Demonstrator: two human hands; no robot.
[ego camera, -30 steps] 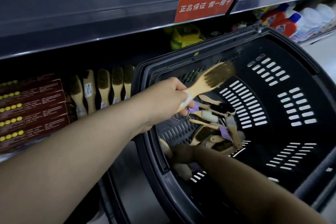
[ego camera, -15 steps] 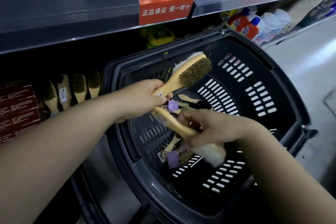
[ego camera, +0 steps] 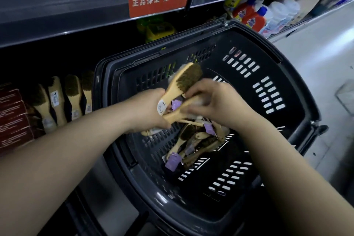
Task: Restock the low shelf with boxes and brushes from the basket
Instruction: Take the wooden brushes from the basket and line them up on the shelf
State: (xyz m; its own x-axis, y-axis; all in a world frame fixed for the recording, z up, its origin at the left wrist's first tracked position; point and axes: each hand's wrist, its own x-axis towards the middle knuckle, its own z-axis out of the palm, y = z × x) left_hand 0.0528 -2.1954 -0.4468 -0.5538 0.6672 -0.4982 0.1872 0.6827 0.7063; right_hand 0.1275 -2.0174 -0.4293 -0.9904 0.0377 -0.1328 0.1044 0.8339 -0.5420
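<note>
- Wooden brush (ego camera: 183,80): gripped at the handle by the left hand (ego camera: 147,109) above the basket (ego camera: 293,120). Its long axis runs diagonally, with the bristle head up and to the right.
- Right hand (ego camera: 214,101): curled over a second brush (ego camera: 178,113), which is blurred, with its handle pointing left.
- Loose brushes (ego camera: 195,143): piled on the basket floor.
- Shelved brushes (ego camera: 57,99): upright just left of the basket rim, under the upper shelf edge (ego camera: 76,30).

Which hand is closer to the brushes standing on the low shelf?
Left. The left hand, holding a brush above the basket's left rim, is right of the shelved brushes; the right hand, gripping another brush, is farther right, over its middle.
</note>
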